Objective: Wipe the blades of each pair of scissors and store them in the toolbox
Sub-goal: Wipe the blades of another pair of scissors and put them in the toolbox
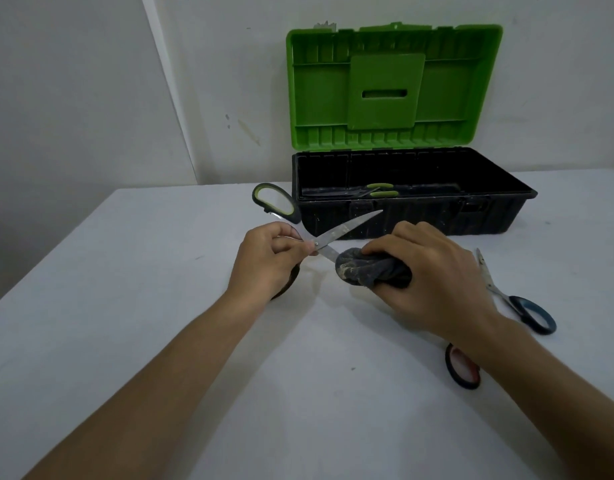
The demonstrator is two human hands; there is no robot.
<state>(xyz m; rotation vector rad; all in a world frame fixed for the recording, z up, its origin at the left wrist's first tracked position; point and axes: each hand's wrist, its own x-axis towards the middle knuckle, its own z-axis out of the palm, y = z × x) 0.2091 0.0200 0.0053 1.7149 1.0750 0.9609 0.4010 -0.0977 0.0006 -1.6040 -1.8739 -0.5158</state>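
1. Toolbox (489,216) at the far side of the white table (160,306), black base open, green lid (392,88) raised upright against the wall.
2. Inside the toolbox, near its front wall: 1 pair of scissors with green-trimmed handles (381,190), lying flat.
3. Just in front of the toolbox, toward its left end: left hand (267,261), fingers curled, pinching an opened pair of scissors (347,228) at the pivot.
4. Upper blade of that pair angled up to the right, tip over the toolbox's front wall; green-rimmed handle loop (274,202) sticking out just left of the toolbox's left end. Other handle hidden under the left hand.
5. In front of the toolbox's middle: right hand (433,275), clamped around a dark, soiled cloth (364,271). Cloth wrapped over the lower blade, just right of the left hand's fingertips.
6. Nearer than the toolbox's right half, beyond the right hand: blue-handled scissors (527,310) flat on the table, blades closed, pointing toward the toolbox.
7. Nearer still, partly hidden beneath the right wrist: a red-and-black handle loop (463,367), rest of it hidden.
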